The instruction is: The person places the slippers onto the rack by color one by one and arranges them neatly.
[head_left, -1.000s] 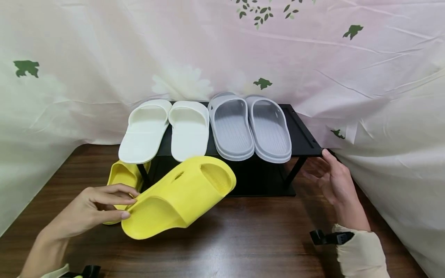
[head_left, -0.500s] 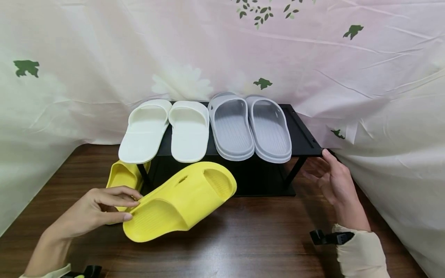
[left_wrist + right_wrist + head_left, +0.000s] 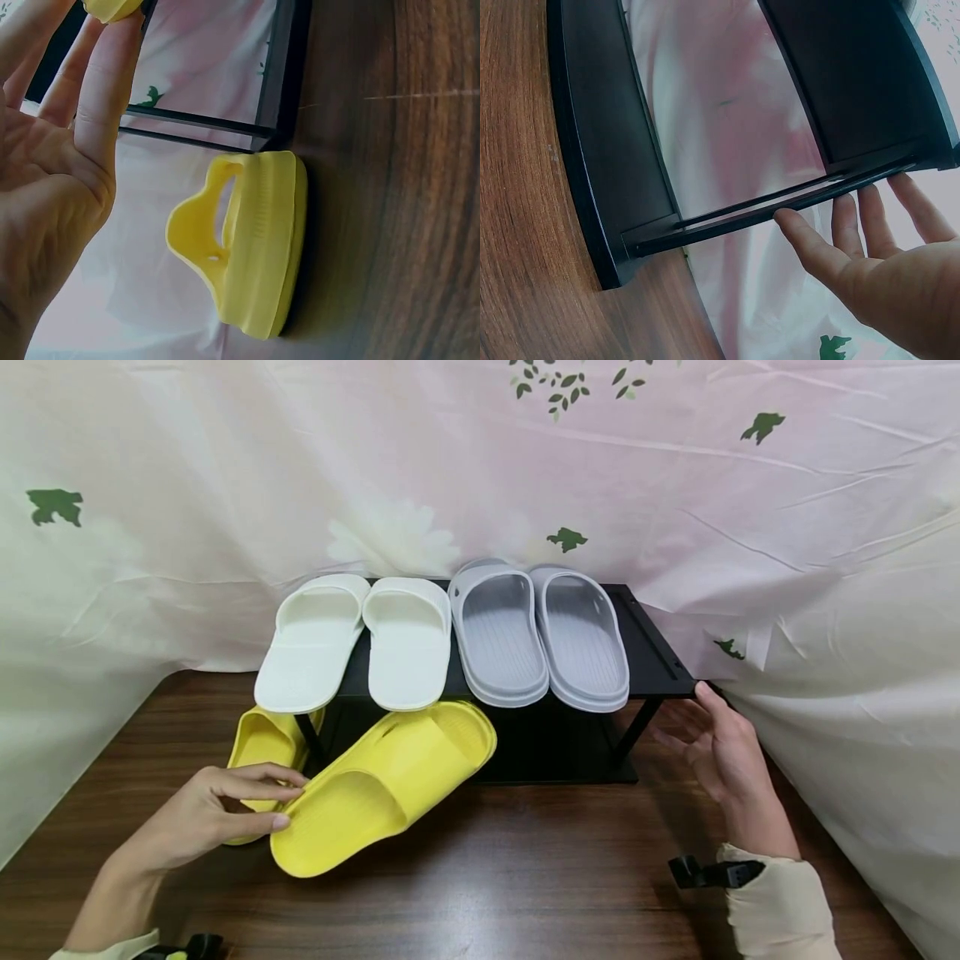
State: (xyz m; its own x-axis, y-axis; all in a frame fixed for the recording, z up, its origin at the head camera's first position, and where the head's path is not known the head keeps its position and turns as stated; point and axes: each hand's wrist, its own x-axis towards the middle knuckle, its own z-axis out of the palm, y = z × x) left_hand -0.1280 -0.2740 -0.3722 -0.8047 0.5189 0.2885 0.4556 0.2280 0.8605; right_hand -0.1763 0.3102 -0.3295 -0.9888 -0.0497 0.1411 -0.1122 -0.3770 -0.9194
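My left hand pinches the heel end of a yellow slipper between thumb and fingers. The slipper is raised and tilted, its toe overlapping the lower shelf in the head view. A second yellow slipper lies on the table behind that hand, beside the left leg of the black shoe rack; the left wrist view shows this slipper side-on. My right hand touches the rack's right end. In the right wrist view, its straight fingertips rest along the side bar.
Two white slippers and two grey slippers stand side by side on the top shelf. Behind the rack hangs a pale pink cloth with green leaf prints. The dark wooden table extends in front.
The held yellow slipper has rolled so its footbed faces up more, and its toe has shifted slightly left. My left hand has moved slightly right. The right hand stays in place.
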